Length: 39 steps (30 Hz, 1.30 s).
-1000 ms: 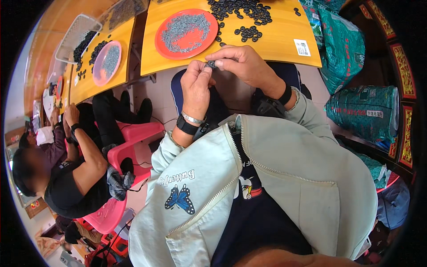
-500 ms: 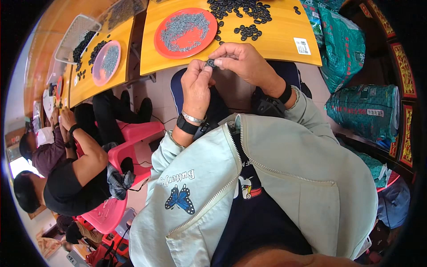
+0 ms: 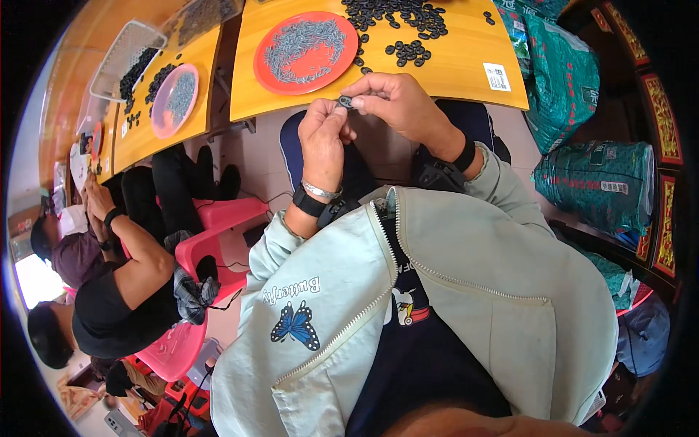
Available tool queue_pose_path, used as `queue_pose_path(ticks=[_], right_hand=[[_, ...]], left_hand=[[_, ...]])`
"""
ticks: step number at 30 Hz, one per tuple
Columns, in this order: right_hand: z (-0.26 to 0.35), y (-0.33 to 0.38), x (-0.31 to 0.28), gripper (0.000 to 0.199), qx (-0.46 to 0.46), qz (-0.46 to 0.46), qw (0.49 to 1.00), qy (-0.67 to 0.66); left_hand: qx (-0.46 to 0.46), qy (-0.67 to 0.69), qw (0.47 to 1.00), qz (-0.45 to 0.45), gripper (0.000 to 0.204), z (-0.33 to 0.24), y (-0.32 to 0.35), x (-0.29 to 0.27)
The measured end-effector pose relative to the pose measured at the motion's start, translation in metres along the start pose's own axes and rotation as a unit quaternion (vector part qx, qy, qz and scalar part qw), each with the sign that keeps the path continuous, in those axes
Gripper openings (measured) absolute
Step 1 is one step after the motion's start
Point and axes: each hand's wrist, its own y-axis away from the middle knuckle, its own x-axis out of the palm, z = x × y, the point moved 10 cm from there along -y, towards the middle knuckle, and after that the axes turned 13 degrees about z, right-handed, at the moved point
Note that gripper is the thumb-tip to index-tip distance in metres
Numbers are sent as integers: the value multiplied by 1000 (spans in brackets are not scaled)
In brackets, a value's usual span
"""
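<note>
1. The left hand (image 3: 324,131) is pinching a small dark piece (image 3: 345,102) between thumb and fingers, just beyond the near edge of the yellow worktop (image 3: 451,76).
2. From the right, the right hand (image 3: 397,105) is gripping the same piece, its thumb and forefinger nearly closed.
3. On the worktop, a red plate (image 3: 349,62) is holding slim grey pins (image 3: 291,45); black oval pieces (image 3: 397,14) are lying to its right.
4. At left, a co-worker (image 3: 120,309) in black is sitting.
</note>
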Motion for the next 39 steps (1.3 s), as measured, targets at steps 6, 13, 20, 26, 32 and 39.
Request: queue_pose_path(ticks=[6, 13, 20, 26, 32, 39], right_hand=[[0, -1, 10, 25, -24, 20, 998, -47], [3, 1, 8, 27, -35, -22, 999, -15], [12, 3, 1, 27, -44, -46, 995, 79], [24, 4, 3, 28, -36, -13, 997, 63], [28, 5, 6, 30, -36, 29, 999, 13], [37, 9, 5, 32, -36, 23, 998, 53]], left_hand=[[-24, 62, 998, -22, 11, 6, -1, -3], [-54, 113, 991, -39, 10, 15, -3, -2], [-59, 94, 994, -3, 9, 11, -6, -2], [14, 2, 996, 86, 12, -13, -10, 4], [117, -330, 928, 127, 18, -53, -5, 14], [279, -451, 837, 135, 20, -79, 5, 29]])
